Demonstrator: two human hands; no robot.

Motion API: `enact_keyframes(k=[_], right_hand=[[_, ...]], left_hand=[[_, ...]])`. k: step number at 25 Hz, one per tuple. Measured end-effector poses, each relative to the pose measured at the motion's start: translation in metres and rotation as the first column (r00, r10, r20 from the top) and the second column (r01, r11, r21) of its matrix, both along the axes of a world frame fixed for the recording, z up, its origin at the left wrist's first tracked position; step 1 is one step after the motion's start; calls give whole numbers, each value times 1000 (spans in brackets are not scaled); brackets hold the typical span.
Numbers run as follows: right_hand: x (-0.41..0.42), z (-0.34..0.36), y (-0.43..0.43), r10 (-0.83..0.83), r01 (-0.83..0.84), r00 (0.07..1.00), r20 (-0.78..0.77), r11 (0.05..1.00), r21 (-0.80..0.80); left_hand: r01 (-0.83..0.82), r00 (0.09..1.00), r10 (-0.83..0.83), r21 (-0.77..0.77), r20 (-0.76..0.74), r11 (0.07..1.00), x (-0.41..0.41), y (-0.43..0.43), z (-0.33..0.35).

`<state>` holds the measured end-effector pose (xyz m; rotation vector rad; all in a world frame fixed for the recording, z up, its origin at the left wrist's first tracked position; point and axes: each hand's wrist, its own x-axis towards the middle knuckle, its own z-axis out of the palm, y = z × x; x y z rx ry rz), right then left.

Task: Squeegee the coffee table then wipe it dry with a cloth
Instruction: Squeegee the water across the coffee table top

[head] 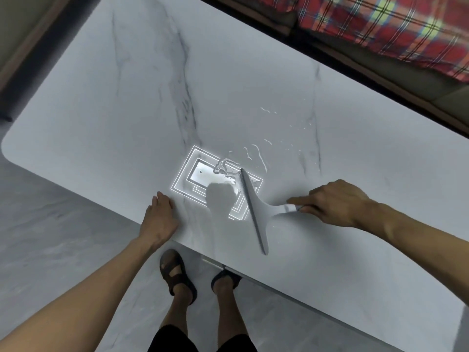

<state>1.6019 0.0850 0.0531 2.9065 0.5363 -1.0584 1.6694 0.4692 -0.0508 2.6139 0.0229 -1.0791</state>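
Squeegee (253, 209) blade rests on the wet coffee table (127, 97); right hand (332, 201) grips its handle, forefinger extended; left hand (158, 219) seemingly lies flat at the edge.

A white marble-patterned surface (127, 85) seen from above. The right hand (335, 203) grips the handle of a white squeegee (253, 207), its blade lying on the surface beside a puddle of water (225, 168). The left hand (160, 217) rests on the near edge. Two sandalled feet (177, 273) stand on the grey floor (50, 250). A red plaid fabric (380, 26) lies beyond the surface.
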Motion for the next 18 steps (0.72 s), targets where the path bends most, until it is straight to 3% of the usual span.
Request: enact_keyframes(k=[4,8,12,18], right_hand=[[7,-13,70,156,-150,988,-13,965,215],[42,-53,169,281,-249,954,-100,935,254],[87,-70,172,101,-91,994,-33,968,235],[87,-56,63,-251,245,968,18,955,166]], left_hand=[[-297,940,302,-54,158,953,-4,10,8],[-439,877,452,-109,165,892,0,32,7],[-339,934,347,-93,91,936,4,40,6],[-193,980,199,-155,24,969,2,-4,4]])
